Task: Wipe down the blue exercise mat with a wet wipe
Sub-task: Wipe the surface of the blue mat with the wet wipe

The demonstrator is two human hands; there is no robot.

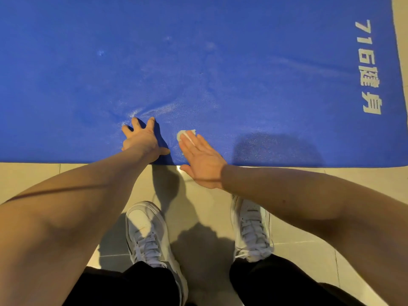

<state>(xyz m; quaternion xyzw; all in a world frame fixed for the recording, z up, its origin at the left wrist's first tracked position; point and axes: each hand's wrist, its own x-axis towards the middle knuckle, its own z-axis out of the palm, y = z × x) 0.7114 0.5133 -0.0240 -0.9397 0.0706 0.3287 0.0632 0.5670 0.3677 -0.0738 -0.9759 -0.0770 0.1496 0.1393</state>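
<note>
Pale beige tiled floor [33, 173] underfoot, with a blue exercise mat [198, 62] laid flat on it and filling the upper half of the view. Close to the mat's near edge, roughly midway along: a small white wet wipe [186, 134], crumpled, lying on the blue. On top of the wipe, the right grip [202, 161], fingers straight and pressed together, tips flat on the wipe and pinning it to the mat, heel of the palm out past the mat's edge above the tiles, thumb pointing left. Just beside it to the left, apart from the wipe, the left grip [142, 136], fingers spread wide, tips pressing into the mat, holding nothing; creases in the mat fanning away from those tips. Faint pale streaks and specks farther up the mat. Pale lettering [367, 67] printed along the mat's right end. Below, on the tiles, two white laced shoes [145, 235] side by side and black trouser legs [141, 286].
</note>
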